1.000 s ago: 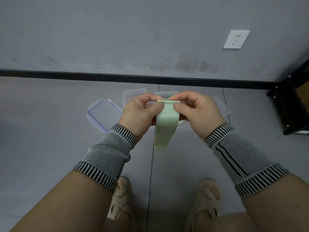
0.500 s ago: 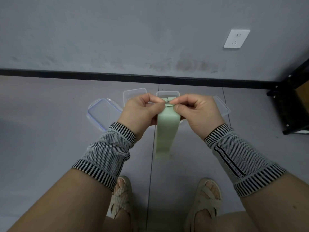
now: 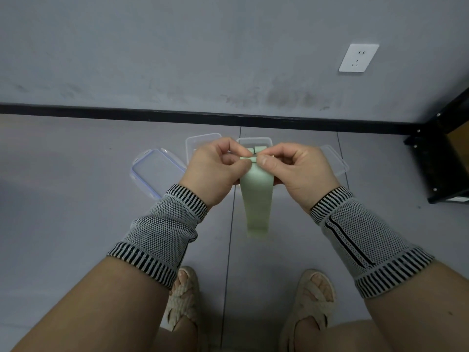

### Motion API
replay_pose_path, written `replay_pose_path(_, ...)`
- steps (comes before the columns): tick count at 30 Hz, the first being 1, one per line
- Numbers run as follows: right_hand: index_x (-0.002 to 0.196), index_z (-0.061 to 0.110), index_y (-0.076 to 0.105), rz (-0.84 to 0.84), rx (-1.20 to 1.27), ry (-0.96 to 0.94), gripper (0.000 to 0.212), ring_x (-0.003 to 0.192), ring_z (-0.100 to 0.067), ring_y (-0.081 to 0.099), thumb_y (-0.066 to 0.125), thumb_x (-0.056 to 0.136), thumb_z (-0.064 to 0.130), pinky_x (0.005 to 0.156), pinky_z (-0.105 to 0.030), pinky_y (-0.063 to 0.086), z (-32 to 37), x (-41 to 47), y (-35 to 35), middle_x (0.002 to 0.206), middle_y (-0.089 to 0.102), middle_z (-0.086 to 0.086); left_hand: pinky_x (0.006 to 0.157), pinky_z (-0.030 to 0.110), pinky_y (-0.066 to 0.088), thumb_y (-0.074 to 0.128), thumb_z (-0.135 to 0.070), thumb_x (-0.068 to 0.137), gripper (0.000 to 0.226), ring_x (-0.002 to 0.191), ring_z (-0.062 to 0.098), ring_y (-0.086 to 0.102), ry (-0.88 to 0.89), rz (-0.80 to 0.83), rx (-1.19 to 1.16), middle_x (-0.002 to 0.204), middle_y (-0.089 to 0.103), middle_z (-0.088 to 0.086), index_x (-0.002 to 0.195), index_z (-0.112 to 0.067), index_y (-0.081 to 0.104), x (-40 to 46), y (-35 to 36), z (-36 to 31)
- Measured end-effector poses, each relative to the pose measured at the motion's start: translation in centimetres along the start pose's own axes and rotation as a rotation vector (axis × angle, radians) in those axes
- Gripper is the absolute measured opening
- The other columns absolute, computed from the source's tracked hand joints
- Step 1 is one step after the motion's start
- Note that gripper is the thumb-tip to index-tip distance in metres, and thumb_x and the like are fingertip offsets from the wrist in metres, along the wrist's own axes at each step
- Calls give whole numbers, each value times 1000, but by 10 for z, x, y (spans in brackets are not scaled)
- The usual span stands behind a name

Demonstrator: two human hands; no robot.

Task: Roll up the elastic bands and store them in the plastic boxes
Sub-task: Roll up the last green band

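- The left hand [image 3: 215,171] and the right hand [image 3: 298,171] meet in mid-air above the floor [image 3: 63,199], knuckles turned toward each other.
- Both hands pinch the top end of a pale green elastic band [image 3: 256,199], thumb against curled fingers on each side; a small fold or first turn of the band sits between the fingertips.
- The rest of the band hangs straight down toward 6 o'clock, flat and untwisted, its free end clear of the floor as far as the view allows.
- Beyond the hands, toward 12 o'clock, two clear plastic boxes stand on the floor side by side: the left box [image 3: 200,142] and the right box [image 3: 255,141], both partly hidden by the fingers. What the right box holds cannot be made out.
- A clear lid with a blue rim [image 3: 154,171] lies flat on the floor at 9 o'clock from the hands; another clear lid [image 3: 335,161] lies at 3 o'clock, half covered by the right hand.
- Each wrist wears a grey knitted wrist sleeve [image 3: 165,232] with striped cuffs.
- Two feet in woven sandals [image 3: 312,298] stand at 6 o'clock.
- A white wall socket [image 3: 358,57] sits on the grey wall at 1 o'clock, and a black metal frame [image 3: 436,158] stands at 3 o'clock.
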State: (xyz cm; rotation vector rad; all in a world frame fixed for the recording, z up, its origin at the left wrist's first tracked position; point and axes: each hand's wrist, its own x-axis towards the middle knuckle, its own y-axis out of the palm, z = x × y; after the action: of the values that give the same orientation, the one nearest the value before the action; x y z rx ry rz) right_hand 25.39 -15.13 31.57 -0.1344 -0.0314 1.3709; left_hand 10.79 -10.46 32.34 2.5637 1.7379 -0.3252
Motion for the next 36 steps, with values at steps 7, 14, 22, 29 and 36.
replay_pose_path(7, 75, 13, 68, -19, 95, 54, 17, 71, -28, 58, 66, 82, -2, 74, -45, 52, -4, 1, 1, 75, 62, -19, 72, 40, 55, 57, 7, 86, 20, 67, 25, 60, -41, 10, -71, 73, 60, 19, 77, -11, 59, -1, 4, -1)
replay_pose_path(14, 72, 19, 71, -69, 39, 6, 3, 70, -28, 53, 71, 70, 16, 71, -45, 49, -9, 4, 4, 73, 56, -20, 59, 25, 56, 61, -1, 86, 12, 56, 12, 63, -120, 21, -200, 59, 66, 1, 76, -6, 60, -1, 7, 0)
replay_pose_path(22, 72, 16, 70, -60, 107, 45, 5, 73, -30, 57, 70, 70, 11, 75, -50, 52, -8, 1, 5, 76, 60, -26, 62, 28, 55, 60, 0, 87, 15, 56, 11, 63, -99, 9, -106, 58, 65, 1, 75, -8, 63, 0, 6, 2)
replay_pose_path(29, 77, 1, 63, 45, 390, 215, 19, 77, -27, 61, 53, 83, -13, 75, -38, 55, 0, 1, 5, 84, 63, -19, 57, 28, 56, 57, 3, 88, 15, 58, 17, 61, -140, 71, -154, 70, 61, 13, 79, -9, 60, 1, -2, -2)
replay_pose_path(36, 73, 6, 68, 22, 350, 180, 26, 77, -28, 63, 56, 80, -16, 75, -36, 56, -1, 2, 5, 82, 66, -20, 58, 25, 55, 55, 11, 84, 21, 58, 15, 65, -220, 71, -351, 64, 67, 4, 75, -8, 61, 2, -3, -3)
